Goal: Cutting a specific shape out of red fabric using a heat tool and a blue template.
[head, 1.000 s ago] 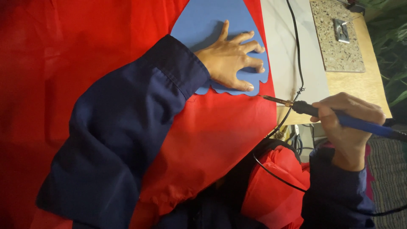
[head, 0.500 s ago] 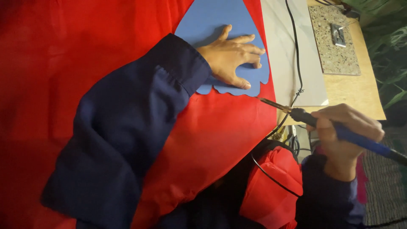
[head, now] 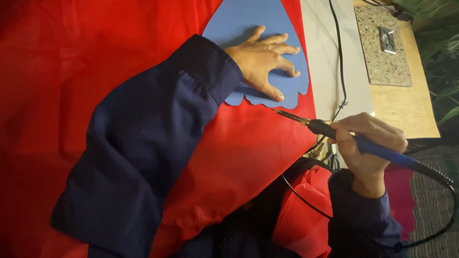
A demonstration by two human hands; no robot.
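One sheet of red fabric (head: 95, 62) is spread wide over the surface (head: 330, 71), and on it lies one blue paper template (head: 248, 19), rounded at the sides with a scalloped lower edge. The person's left hand (head: 265, 59) lies flat on that template, fingers spread apart and pressing it down against the cloth, gripping nothing. The dark blue sleeve (head: 153, 138) of that arm crosses the fabric.

The right hand (head: 368, 143) is closed around one blue-handled hot tool (head: 344, 136), something like a soldering iron, held as you would hold a pen. Its thin brass-coloured tip points left and sits at the red fabric just below the template's scalloped edge, close to the right corner; whether the tip actually touches the cloth I cannot tell. One black cord (head: 430, 229) trails from the back of the handle and loops down toward the person's lap.

A second black cable (head: 340, 62) runs along the pale surface past the fabric's right edge. Beyond it rests one speckled stone slab (head: 382, 57) with one small metal piece (head: 387, 39) on top, well apart from both hands. Green leaves (head: 442, 71) show at the right edge.
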